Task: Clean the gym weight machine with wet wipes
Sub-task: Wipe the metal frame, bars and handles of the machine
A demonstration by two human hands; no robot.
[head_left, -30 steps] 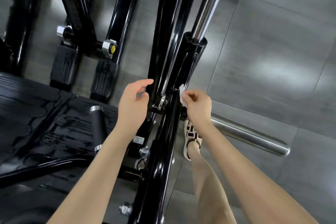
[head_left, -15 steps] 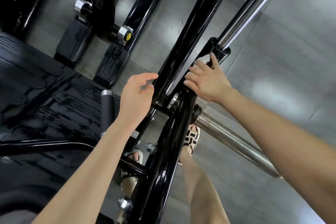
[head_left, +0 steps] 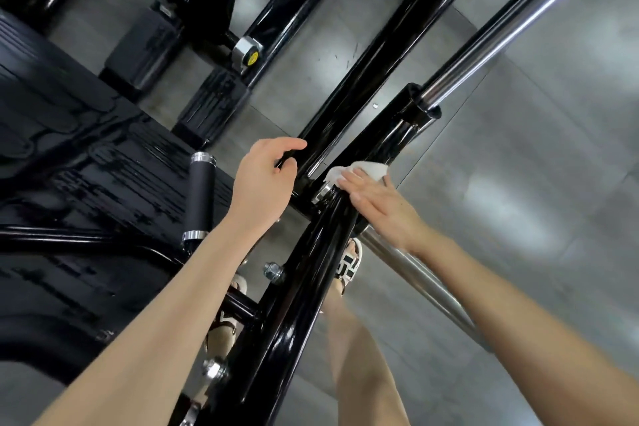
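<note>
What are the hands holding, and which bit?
The right hand presses the wet wipe flat on the black frame, fingers over its near edge. The left hand curls loosely and seems to hold nothing.

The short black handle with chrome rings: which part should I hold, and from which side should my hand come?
Probably the black middle of the handle, between its two chrome rings: it is a straight round bar, free along its length. Come from its right in the picture, where the left hand is near.
</note>
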